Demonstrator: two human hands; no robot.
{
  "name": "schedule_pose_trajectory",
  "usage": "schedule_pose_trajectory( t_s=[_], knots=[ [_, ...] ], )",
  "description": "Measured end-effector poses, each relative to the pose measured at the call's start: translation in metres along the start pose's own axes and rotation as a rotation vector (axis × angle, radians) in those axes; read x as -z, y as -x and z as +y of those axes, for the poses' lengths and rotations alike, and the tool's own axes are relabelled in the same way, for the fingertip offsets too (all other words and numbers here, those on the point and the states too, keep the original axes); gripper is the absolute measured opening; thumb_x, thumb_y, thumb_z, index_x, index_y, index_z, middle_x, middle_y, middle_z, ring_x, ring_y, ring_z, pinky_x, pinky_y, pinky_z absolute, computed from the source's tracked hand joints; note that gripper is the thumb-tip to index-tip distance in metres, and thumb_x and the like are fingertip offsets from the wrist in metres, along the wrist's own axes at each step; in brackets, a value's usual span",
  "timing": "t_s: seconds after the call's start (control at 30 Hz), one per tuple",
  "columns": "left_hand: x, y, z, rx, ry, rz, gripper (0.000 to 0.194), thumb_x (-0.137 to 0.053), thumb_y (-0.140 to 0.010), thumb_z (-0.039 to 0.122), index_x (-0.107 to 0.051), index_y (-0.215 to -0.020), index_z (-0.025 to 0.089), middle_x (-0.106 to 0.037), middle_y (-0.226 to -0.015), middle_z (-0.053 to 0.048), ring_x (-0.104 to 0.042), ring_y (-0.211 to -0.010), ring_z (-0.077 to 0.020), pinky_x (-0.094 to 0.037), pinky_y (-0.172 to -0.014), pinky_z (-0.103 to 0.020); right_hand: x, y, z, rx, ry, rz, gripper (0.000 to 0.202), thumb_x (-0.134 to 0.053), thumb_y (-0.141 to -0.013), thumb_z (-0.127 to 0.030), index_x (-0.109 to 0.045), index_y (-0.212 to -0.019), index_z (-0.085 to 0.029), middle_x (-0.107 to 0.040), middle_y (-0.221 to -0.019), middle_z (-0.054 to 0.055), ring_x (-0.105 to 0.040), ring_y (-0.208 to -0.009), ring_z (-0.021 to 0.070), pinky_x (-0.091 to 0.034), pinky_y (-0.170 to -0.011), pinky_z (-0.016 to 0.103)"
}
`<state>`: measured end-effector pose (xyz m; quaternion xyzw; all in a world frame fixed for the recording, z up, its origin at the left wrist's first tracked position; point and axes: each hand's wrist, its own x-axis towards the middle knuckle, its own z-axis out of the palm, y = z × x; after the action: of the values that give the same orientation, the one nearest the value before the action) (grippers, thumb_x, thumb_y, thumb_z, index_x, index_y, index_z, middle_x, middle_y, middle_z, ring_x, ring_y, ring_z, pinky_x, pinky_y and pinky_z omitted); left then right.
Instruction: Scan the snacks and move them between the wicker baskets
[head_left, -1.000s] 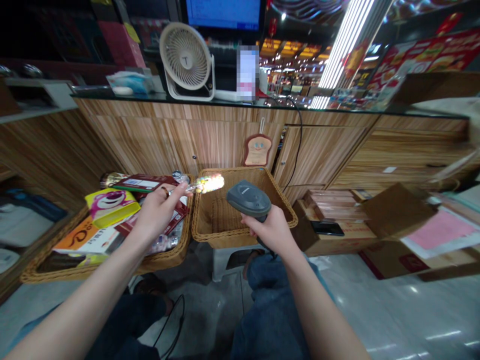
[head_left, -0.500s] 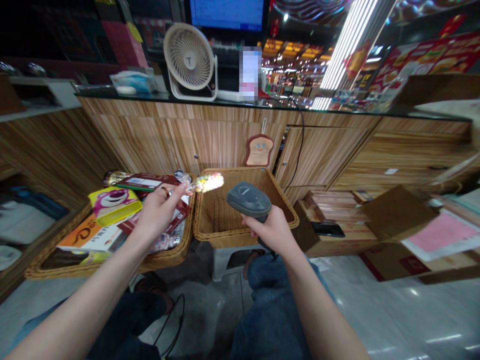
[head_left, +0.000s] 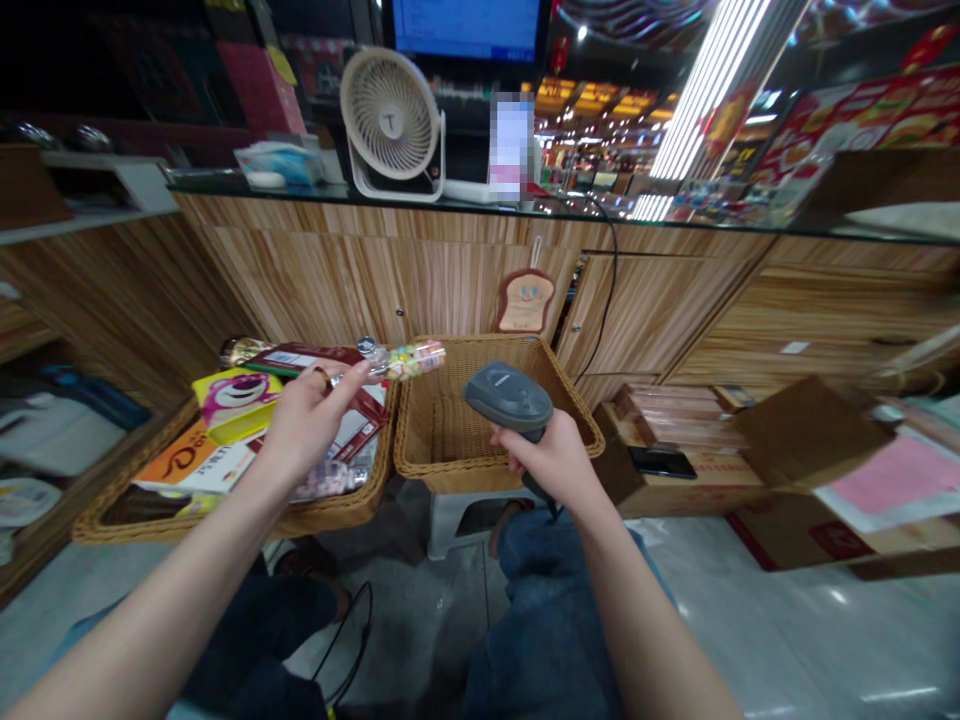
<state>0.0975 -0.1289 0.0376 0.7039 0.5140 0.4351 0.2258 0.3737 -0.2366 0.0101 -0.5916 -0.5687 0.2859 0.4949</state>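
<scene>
1. A light-striped pillar (head_left: 701,100) glows white at upper right; the monitor (head_left: 465,28) shines blue.
2. The upper left is dim.
3. Glare streaks the floor (head_left: 795,635) at lower right.
4. The clear candy tube (head_left: 414,361) catches small highlights.
5. Coarse pixels mask a bright small screen (head_left: 510,145).
6. Wide-angle distortion stretches the edges, where detail softens.

A white fan (head_left: 391,120) stands beside a blurred phone (head_left: 510,145).

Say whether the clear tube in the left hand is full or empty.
Not empty: pastel pieces show inside the clear tube toward its far end. Whether full, cannot tell: the left hand partly hides its near end.
</scene>
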Motion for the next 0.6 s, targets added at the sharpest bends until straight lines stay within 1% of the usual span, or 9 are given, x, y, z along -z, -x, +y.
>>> schedule_pose_trajectory(
  t_s=[0.07, 0.13, 0.2, 0.27, 0.33, 0.43, 0.53, 0.6],
  knots=[
    [0.014, 0.003, -0.002, -0.054, -0.021, 0.030, 0.045, -0.059, -0.094, 0.061, -0.073, -0.092, 0.019, -0.072, -0.096, -0.005, -0.065, -0.096, -0.0234, -0.047, -0.095, -0.037, 0.000, 0.000, 0.001, -0.007, 0.010, -0.001, 0.025, -0.065, -0.077, -0.042, -0.072, -0.078, -0.018, -0.070, -0.059, 0.004, -0.063, -0.048, 0.0184, -0.052, -0.051, 0.027],
    [0.032, 0.008, -0.006, -0.122, -0.053, 0.061, 0.042, -0.060, -0.093, 0.060, -0.073, -0.089, 0.020, -0.070, -0.096, -0.005, -0.065, -0.098, -0.0239, -0.047, -0.095, -0.038, 0.000, 0.000, 0.003, -0.010, 0.023, -0.002, 0.025, -0.066, -0.078, -0.043, -0.071, -0.077, -0.018, -0.069, -0.056, 0.004, -0.063, -0.048, 0.0187, -0.052, -0.052, 0.028],
    [0.054, 0.016, -0.012, -0.174, -0.087, 0.097, 0.040, -0.061, -0.092, 0.059, -0.072, -0.084, 0.021, -0.068, -0.095, -0.005, -0.065, -0.098, -0.0240, -0.048, -0.096, -0.038, 0.000, 0.000, 0.004, -0.008, 0.030, -0.002, 0.026, -0.066, -0.078, -0.044, -0.070, -0.076, -0.018, -0.069, -0.055, 0.004, -0.063, -0.047, 0.0190, -0.052, -0.053, 0.028],
    [0.077, 0.027, -0.020, -0.174, -0.128, 0.143, 0.038, -0.062, -0.092, 0.058, -0.070, -0.082, 0.022, -0.067, -0.097, -0.005, -0.066, -0.098, -0.0235, -0.049, -0.095, -0.037, 0.000, 0.000, 0.004, -0.009, 0.030, -0.007, 0.027, -0.067, -0.078, -0.046, -0.069, -0.075, -0.019, -0.068, -0.053, 0.004, -0.063, -0.046, 0.0193, -0.051, -0.053, 0.029],
    [0.101, 0.041, -0.030, -0.143, -0.169, 0.201, 0.037, -0.061, -0.093, 0.058, -0.070, -0.084, 0.023, -0.067, -0.099, -0.004, -0.065, -0.099, -0.0228, -0.050, -0.094, -0.036, 0.000, 0.000, 0.004, -0.010, 0.033, -0.011, 0.029, -0.067, -0.078, -0.048, -0.069, -0.074, -0.019, -0.068, -0.052, 0.004, -0.062, -0.045, 0.0195, -0.051, -0.053, 0.030],
    [0.133, 0.063, -0.049, -0.046, -0.186, 0.282, 0.039, -0.061, -0.094, 0.060, -0.070, -0.085, 0.023, -0.067, -0.103, -0.003, -0.064, -0.100, -0.0217, -0.050, -0.094, -0.035, -0.001, 0.000, 0.003, 0.002, 0.062, -0.005, 0.033, -0.067, -0.078, -0.050, -0.071, -0.074, -0.018, -0.068, -0.052, 0.005, -0.064, -0.047, 0.0207, -0.052, -0.054, 0.031],
    [0.158, 0.083, -0.070, 0.109, -0.167, 0.332, 0.040, -0.060, -0.095, 0.060, -0.068, -0.083, 0.022, -0.069, -0.105, 0.000, -0.064, -0.103, -0.0215, -0.051, -0.102, -0.037, -0.003, -0.001, 0.001, 0.012, 0.080, -0.027, 0.034, -0.068, -0.078, -0.050, -0.073, -0.076, -0.016, -0.068, -0.052, 0.005, -0.064, -0.048, 0.0213, -0.052, -0.055, 0.031],
    [0.169, 0.093, -0.084, 0.214, -0.154, 0.360, 0.038, -0.060, -0.095, 0.059, -0.069, -0.086, 0.023, -0.071, -0.104, 0.001, -0.065, -0.105, -0.0221, -0.051, -0.106, -0.039, -0.004, -0.001, -0.001, 0.011, 0.088, -0.032, 0.034, -0.068, -0.077, -0.049, -0.075, -0.075, -0.016, -0.068, -0.051, 0.005, -0.064, -0.047, 0.0216, -0.052, -0.055, 0.032]
  ],
)
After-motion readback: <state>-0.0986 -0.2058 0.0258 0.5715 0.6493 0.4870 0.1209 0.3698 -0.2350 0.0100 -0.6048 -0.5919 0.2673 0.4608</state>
